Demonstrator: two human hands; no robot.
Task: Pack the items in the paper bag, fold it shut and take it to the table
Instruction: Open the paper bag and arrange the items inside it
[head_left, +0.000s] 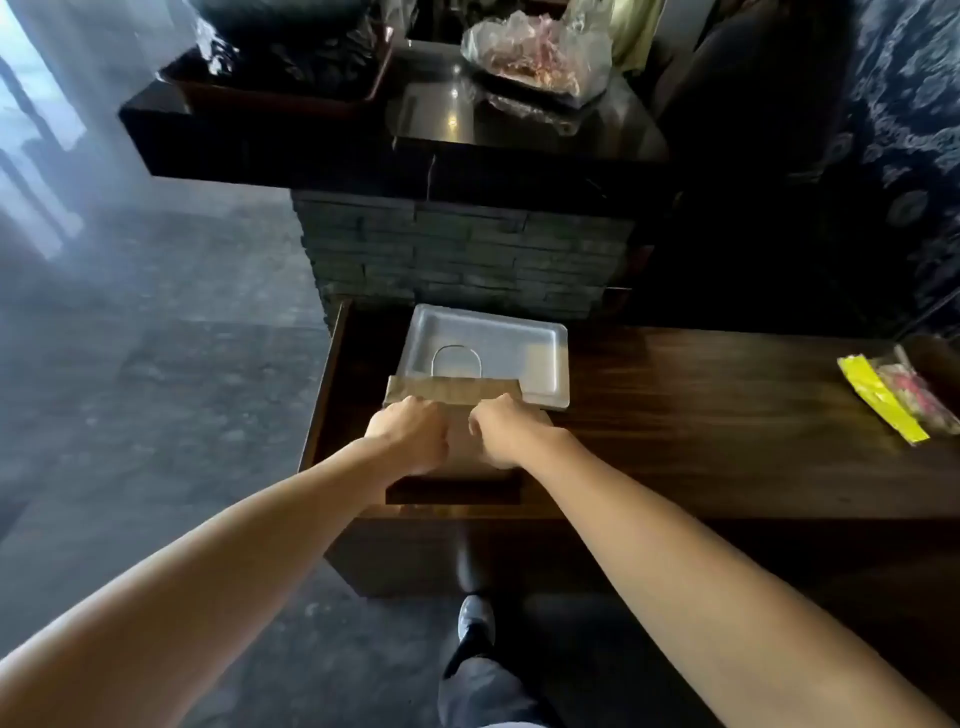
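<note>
A brown paper bag (453, 391) stands on the dark wooden table (675, 415) near its left end, its top flap folded over with a loop handle showing behind it. My left hand (410, 434) and my right hand (506, 434) press side by side on the bag's folded top, fingers curled onto the paper. What is inside the bag is hidden. A white plastic tray (524, 345) lies flat just behind the bag.
A yellow-edged plastic packet (901, 397) lies at the table's right end. Beyond the table rises a dark stone counter (467, 254) carrying a black tray and a crumpled clear plastic bag (535, 52). Grey floor (156, 364) spreads to the left. My shoe shows below the table edge.
</note>
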